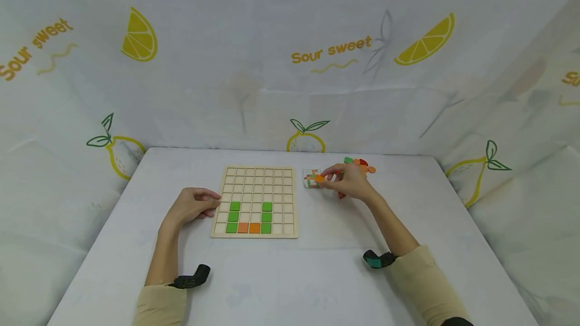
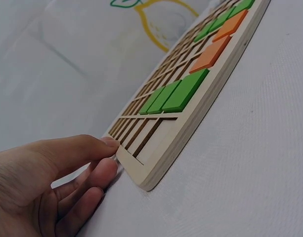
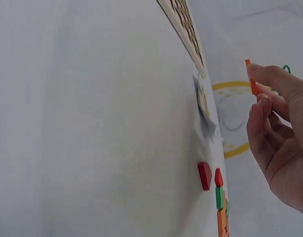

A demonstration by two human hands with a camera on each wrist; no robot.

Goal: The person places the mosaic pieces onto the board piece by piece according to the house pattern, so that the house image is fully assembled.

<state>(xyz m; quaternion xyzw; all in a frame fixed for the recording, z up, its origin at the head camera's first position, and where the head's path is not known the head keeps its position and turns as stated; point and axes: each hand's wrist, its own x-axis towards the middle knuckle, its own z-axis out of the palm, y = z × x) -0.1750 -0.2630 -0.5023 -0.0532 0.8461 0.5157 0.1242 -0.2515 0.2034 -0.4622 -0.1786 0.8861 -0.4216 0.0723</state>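
Note:
A wooden grid board (image 1: 295, 205) lies flat left of the table's middle. Two columns of green square tiles (image 1: 233, 217) stand in its lower rows, with two orange tiles (image 1: 255, 228) between their bottom ends. My left hand (image 1: 190, 204) holds the board's left edge; in the left wrist view the thumb (image 2: 109, 142) rests on the rim and the other fingers curl beside it. An orange square tile (image 3: 251, 79) is pinched between the thumb and fingers of my right hand (image 1: 351, 181), raised over a small printed card (image 1: 310, 183) right of the board.
Behind my right hand lies a loose group of green, orange and red pieces (image 1: 371, 169), partly hidden by it. A red piece (image 3: 204, 176) lies apart from them, nearer me. The white table (image 1: 290, 286) meets a patterned cloth backdrop (image 1: 217, 114) at its far edge.

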